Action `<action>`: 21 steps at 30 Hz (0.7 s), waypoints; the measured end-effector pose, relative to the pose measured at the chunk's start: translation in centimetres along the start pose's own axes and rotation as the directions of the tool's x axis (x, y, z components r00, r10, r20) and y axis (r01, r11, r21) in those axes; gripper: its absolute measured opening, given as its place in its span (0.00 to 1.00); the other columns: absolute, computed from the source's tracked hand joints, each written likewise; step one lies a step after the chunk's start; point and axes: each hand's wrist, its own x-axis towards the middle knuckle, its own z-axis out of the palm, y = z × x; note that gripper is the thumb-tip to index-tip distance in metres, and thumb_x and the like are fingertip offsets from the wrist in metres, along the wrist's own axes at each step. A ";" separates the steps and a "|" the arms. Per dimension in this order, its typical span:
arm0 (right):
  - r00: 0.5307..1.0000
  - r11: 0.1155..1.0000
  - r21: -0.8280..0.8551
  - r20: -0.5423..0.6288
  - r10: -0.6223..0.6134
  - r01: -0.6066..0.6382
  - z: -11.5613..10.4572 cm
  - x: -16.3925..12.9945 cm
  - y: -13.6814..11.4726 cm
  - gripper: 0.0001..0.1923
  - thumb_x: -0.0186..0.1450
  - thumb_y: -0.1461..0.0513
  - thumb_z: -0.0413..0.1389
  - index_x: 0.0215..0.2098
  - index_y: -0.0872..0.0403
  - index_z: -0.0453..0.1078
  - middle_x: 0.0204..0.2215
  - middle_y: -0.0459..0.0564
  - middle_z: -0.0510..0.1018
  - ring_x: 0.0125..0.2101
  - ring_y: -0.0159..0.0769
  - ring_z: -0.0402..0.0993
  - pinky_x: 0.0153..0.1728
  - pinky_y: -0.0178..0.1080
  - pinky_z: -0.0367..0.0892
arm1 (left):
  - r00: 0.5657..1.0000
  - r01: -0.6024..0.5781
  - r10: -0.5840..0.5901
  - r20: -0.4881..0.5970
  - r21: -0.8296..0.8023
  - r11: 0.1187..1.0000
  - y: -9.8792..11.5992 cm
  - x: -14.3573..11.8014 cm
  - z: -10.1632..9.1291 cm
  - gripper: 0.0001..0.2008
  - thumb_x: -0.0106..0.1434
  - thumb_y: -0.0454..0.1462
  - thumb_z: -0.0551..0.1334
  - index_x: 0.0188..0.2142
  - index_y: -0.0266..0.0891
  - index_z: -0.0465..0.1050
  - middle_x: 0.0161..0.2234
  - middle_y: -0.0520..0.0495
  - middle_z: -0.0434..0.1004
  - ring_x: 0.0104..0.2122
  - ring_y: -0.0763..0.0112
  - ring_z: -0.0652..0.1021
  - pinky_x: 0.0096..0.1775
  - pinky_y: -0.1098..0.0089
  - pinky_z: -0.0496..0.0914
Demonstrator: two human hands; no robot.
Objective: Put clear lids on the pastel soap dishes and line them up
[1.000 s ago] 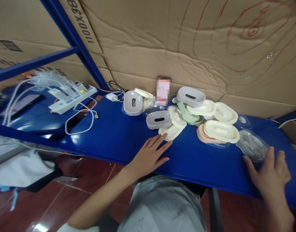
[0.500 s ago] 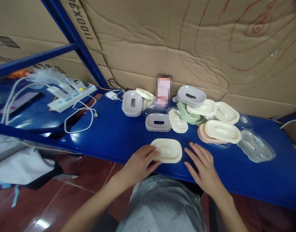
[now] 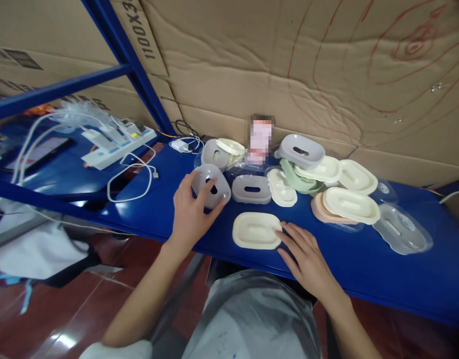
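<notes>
My left hand [image 3: 195, 199] grips a grey oval soap dish [image 3: 222, 188] with a slot in its base, thumb and fingers around its rim. The dish is tilted, in front of another grey dish [image 3: 213, 153] at the back left. A cream oval tray [image 3: 256, 230] with a shallow hollow lies near the front edge of the blue table. At its right end rests my right hand [image 3: 302, 254], fingers spread, fingertips touching the rim and holding nothing. A further grey dish [image 3: 251, 189] lies just behind the cream tray.
A pile of grey, green and cream dishes [image 3: 302, 149] stands at the back right, near a peach dish [image 3: 321, 212] and a clear plastic shell [image 3: 399, 229]. A phone [image 3: 260, 139] leans against the cardboard. Left are a power strip [image 3: 119, 149] and white cable [image 3: 128, 199].
My left hand has left the cream tray and taken a grey soap dish from the back left, drawing it forward. My right hand has moved left onto the tray's edge. The view shifted slightly.
</notes>
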 end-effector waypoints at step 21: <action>0.998 1.000 0.029 -0.061 0.011 -0.009 0.0 0.0 -0.2 0.27 0.78 0.59 0.55 0.74 0.45 0.63 0.71 0.58 0.71 0.68 0.53 0.71 0.65 0.60 0.71 | 0.905 -0.159 0.143 0.401 0.008 0.987 -1.3 -4.5 -6.1 0.15 0.79 0.38 0.56 0.56 0.49 0.80 0.56 0.43 0.83 0.57 0.46 0.79 0.54 0.46 0.68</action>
